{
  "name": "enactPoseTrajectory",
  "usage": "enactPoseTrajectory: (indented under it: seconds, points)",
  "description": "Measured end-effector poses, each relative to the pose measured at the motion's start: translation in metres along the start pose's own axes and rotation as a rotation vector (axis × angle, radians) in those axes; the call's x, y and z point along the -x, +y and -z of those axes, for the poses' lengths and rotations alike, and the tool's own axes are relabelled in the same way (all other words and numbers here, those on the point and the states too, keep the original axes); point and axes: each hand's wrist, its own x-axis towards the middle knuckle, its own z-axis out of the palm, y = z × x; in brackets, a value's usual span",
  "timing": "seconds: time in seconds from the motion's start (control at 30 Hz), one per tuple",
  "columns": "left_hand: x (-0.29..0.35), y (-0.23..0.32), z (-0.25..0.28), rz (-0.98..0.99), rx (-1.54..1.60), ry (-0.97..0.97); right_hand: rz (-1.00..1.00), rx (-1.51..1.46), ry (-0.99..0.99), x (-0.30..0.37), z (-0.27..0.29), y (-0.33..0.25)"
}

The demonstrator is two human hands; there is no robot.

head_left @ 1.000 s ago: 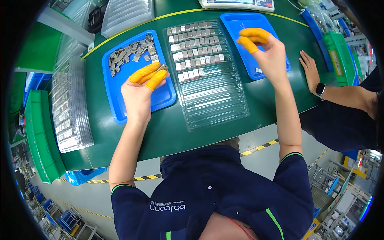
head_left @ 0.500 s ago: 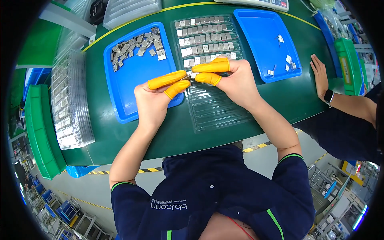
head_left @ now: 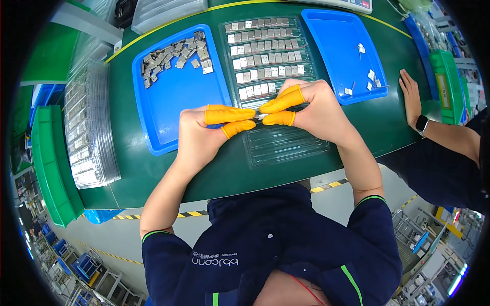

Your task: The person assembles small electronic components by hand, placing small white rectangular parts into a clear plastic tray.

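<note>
My left hand (head_left: pixel 204 130) and my right hand (head_left: pixel 317 113) meet over the clear plastic blister tray (head_left: pixel 286 148), with yellow cots on their fingers. Both are closed in pinches, fingertips nearly touching, on a small USB connector (head_left: pixel 262 117). Its white end shows at the right fingertips; the rest is mostly hidden. In the blister tray's far part lie rows of metal USB connectors (head_left: pixel 265 59), while its near slots hold none. At the left, a blue tray (head_left: pixel 168 130) carries a pile of loose metal connector shells (head_left: pixel 176 53).
The blue tray (head_left: pixel 339 56) at the right holds several small white pieces with wires (head_left: pixel 371 75). Beyond it another person's hand (head_left: pixel 411 97), wearing a watch, rests on the table. Stacked clear trays (head_left: pixel 92 127) and a green bin (head_left: pixel 53 168) stand left. A scale (head_left: pixel 352 4) sits at the back.
Both hands have moved together toward me and slightly right, still pinching the connector. Another row of connectors in the blister tray now shows above them.
</note>
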Motion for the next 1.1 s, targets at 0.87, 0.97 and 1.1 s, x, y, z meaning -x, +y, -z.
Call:
enactPoseTrajectory:
  seconds: [0.87, 0.97, 1.1]
  points:
    - [0.012, -0.006, -0.008, 0.149, 0.48, -0.115, -0.049, -0.361, 0.065, 0.017, -0.023, -0.009]
    - [0.013, 0.005, -0.012, 0.05, 0.535, -0.04, 0.105, -0.2, 0.185, 0.017, -0.018, -0.011]
    - [-0.004, 0.006, 0.014, -0.396, -0.465, 0.233, 0.354, 0.781, 0.567, 0.008, 0.003, 0.01]
